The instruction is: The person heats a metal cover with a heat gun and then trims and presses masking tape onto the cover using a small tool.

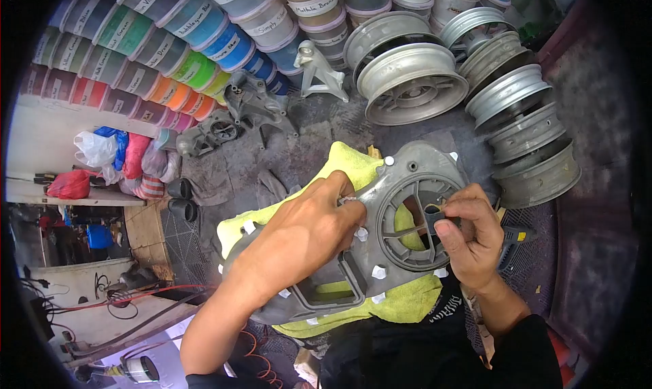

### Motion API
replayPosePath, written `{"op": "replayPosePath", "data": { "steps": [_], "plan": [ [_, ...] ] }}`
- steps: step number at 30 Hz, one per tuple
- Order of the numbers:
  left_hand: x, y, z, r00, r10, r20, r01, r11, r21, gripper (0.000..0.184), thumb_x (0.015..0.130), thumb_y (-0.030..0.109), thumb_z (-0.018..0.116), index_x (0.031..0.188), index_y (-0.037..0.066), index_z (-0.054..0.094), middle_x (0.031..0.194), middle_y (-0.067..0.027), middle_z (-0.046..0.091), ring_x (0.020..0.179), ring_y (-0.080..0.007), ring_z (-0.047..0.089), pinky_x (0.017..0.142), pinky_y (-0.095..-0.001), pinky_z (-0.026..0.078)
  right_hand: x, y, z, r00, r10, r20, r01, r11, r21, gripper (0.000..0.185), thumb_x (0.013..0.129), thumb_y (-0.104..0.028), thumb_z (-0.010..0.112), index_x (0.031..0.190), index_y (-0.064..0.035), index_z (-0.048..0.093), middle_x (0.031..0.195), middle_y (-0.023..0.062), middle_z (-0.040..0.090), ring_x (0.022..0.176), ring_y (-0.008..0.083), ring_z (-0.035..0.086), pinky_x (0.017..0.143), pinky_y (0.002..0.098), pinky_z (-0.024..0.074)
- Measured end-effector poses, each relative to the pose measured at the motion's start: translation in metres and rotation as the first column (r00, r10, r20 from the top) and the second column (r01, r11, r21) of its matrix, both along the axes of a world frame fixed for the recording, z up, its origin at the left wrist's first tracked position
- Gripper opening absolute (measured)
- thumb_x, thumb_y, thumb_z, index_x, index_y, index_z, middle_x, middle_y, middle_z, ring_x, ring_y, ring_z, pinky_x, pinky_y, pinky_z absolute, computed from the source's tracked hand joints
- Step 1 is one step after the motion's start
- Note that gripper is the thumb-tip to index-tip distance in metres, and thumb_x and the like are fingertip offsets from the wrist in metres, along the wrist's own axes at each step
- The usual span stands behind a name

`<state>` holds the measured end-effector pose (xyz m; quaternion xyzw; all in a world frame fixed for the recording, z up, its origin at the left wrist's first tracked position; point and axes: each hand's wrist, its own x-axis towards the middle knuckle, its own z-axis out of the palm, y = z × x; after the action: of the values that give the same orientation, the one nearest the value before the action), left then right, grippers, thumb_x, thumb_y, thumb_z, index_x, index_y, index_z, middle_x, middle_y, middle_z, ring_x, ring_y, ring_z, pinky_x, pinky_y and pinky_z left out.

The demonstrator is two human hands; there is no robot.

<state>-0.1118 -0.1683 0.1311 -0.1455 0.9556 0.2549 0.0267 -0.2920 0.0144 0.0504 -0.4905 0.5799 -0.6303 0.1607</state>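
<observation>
A grey cast-metal cover [401, 280], which looks like an engine cover, lies across my lap on a yellow-green towel [346, 159]. It has a round spoked opening and a rectangular one. Several white plugs or tape bits [379, 272] sit along its edges. My left hand [299, 229] rests over the cover's middle, fingers curled; a small pale bit shows at the fingertips, too small to name. Beside the hub of the round opening, my right hand [475, 236] is closed in a pinch. What it holds, if anything, is hard to see.
Stacked wheel rims [411, 83] stand at the back right. Labelled powder tubs [197, 22] line the back wall. Metal castings [258, 107] and a bracket [319, 73] stand on the floor. A tool with a yellow label [519, 239] lies at right; a red hose [129, 301] runs at left.
</observation>
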Motion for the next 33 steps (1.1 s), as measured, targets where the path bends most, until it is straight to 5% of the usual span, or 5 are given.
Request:
{"op": "replayPosePath", "data": {
  "steps": [11,20,33],
  "plan": [
    [0.013,0.023,0.006,0.997,0.002,-0.074,-0.013,0.989,-0.147,0.020,0.075,0.006,0.076,0.094,0.006,0.069,0.098,-0.0117,0.057,0.088,-0.0306,0.064,0.071,-0.0416,0.053,0.001,0.004,0.004,0.997,-0.001,-0.077,0.000,1.000,-0.010,0.019,0.088,-0.004,0.075,0.103,0.0034,0.066,0.095,0.0145,0.063,0.075,0.0142,0.063,0.063,0.0240,0.0506],
    [0.022,0.028,-0.001,0.966,0.202,-0.163,-0.219,0.972,-0.090,0.018,0.079,0.010,0.080,0.095,0.006,0.072,0.101,-0.0111,0.059,0.081,-0.0290,0.064,0.070,-0.0395,0.054,0.005,0.003,0.003,0.997,0.009,-0.074,-0.008,1.000,0.018,0.020,0.087,-0.003,0.076,0.102,0.0033,0.066,0.094,0.0138,0.064,0.073,0.0150,0.063,0.063,0.0247,0.0512],
    [0.005,0.002,-0.016,0.991,0.108,-0.074,-0.099,0.988,0.117,0.012,0.087,0.013,0.073,0.094,0.002,0.071,0.090,-0.0112,0.059,0.086,-0.0310,0.063,0.077,-0.0431,0.051,0.005,0.001,0.002,0.993,0.030,-0.117,-0.027,0.999,0.030,0.019,0.087,-0.004,0.076,0.102,0.0025,0.066,0.092,0.0132,0.064,0.073,0.0155,0.063,0.063,0.0258,0.0498]
  ]
}}
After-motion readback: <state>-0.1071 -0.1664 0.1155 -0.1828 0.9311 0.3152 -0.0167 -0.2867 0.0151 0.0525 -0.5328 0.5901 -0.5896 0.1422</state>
